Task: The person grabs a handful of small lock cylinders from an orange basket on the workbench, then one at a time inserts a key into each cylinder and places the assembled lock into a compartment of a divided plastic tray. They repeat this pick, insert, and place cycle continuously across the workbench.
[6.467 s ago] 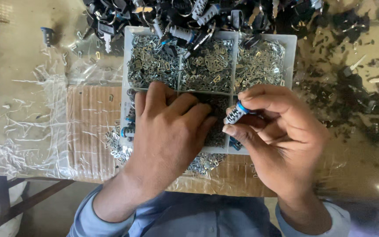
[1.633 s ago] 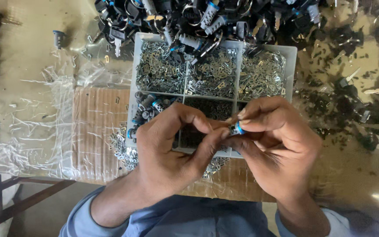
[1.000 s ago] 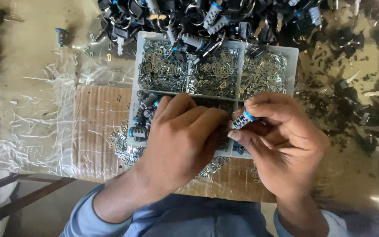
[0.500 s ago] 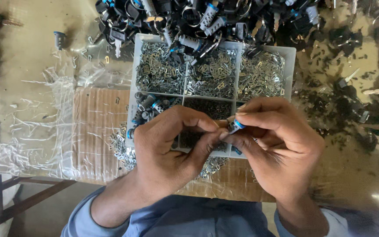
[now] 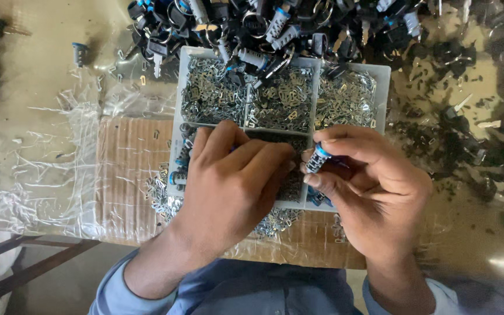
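Evidently a bench scene, set out line by line:

Right hand (image 5: 374,186): grip clenched on a small lock cylinder (image 5: 317,160), pinched between thumb and forefinger and held just above the tray, its end turned toward the other hand so the slotted side seems to be on offer.

Lock cylinder: short grey metal barrel with a bright blue collar near its outer end; most of its length is hidden by the fingers.

Left hand (image 5: 234,181): palm down over the lower middle compartment of the tray, fingers curled into it as if picking among the tiny pieces; whether the fingertips hold one cannot be told.

Compartment tray (image 5: 383,93): white plastic, divided; the three upper cells are heaped with small shiny metal wafers (image 5: 278,105), sorted apart so each kind stays within reach.

Pile of cylinders (image 5: 275,29): dark heap with blue collars and key rings, lying beyond the tray and spilling over its far edge.

Surface (image 5: 36,76): tan, under crinkled clear plastic sheet (image 5: 30,175), with a cardboard piece (image 5: 126,169) beneath the tray.
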Available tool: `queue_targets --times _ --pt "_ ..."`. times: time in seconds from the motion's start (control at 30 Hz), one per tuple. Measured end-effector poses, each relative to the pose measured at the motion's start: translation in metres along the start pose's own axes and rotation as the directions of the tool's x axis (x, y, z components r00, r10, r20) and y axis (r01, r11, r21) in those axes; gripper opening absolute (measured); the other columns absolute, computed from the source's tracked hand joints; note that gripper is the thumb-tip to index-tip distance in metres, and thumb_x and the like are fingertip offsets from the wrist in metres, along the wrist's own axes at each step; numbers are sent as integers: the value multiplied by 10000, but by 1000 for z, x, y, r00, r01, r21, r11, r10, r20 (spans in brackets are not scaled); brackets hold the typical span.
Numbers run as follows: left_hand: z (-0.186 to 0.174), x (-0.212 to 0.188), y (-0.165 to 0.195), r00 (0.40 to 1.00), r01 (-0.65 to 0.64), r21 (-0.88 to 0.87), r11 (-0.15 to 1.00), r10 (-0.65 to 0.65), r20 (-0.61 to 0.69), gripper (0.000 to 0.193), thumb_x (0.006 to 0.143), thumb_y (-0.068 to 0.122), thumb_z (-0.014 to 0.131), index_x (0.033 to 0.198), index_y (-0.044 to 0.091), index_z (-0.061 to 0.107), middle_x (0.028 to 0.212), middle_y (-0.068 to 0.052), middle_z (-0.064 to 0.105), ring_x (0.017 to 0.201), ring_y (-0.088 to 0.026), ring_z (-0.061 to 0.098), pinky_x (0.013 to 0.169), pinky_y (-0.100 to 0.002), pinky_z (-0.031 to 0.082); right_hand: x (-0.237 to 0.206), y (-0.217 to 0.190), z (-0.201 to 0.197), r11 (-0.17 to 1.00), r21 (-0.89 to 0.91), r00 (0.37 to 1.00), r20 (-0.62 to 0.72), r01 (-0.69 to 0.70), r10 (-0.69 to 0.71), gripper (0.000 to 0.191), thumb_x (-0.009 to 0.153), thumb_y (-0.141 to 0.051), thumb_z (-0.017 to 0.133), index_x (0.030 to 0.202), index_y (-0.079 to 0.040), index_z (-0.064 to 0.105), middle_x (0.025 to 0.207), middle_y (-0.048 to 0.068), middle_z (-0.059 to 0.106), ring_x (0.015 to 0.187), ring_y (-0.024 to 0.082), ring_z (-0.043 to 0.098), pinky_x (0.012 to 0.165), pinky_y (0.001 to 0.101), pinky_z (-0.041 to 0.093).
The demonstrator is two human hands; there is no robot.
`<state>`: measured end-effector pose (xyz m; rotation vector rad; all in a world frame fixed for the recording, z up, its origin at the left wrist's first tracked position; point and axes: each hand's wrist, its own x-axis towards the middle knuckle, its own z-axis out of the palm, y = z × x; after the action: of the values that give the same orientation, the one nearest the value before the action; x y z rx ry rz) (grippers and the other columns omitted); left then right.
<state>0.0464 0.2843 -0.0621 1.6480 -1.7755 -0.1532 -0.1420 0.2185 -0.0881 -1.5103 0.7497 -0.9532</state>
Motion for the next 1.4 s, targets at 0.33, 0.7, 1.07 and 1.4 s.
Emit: queue_targets --times 0.33,0.7,1.07,1.4 --pt "9 -19 6 944 260 -528 809 -328 -38 202 924 62 851 992 23 664 930 -75 740 821 -107 748 702 -240 608 -3 4 2 999 15 999 22 29 -29 302 913 170 748 1173 68 634 1229 184 644 1047 174 739 868 232 673" --pt "9 -21 4 962 212 -487 847 -270 -50 249 892 87 877 932 25 639 897 -69 694 808 -122 721 687 -241 571 -4 4 0 995 -69 997 48 66 -63 241 893 139 792 1067 55 648 1136 157 651 971 134 729 769 192 663" --pt "5 -7 -5 876 2 -581 814 -282 -392 222 908 104 793 1053 93 624 960 -56 722 785 -169 673 670 -287 568 9 12 1 985 105 990 36 134 -138 296 936 140 771 1182 47 635 1181 148 669 1026 201 769 814 275 718" --pt "-23 17 37 895 -332 -136 933 357 268 256 880 92 777 1110 7 703 1045 -117 724 985 -285 655 882 -437 545 -106 -9 -73 825 559 996 -79 82 -46 445 820 226 763 1208 19 697 1257 195 647 1109 303 730 873 366 693"
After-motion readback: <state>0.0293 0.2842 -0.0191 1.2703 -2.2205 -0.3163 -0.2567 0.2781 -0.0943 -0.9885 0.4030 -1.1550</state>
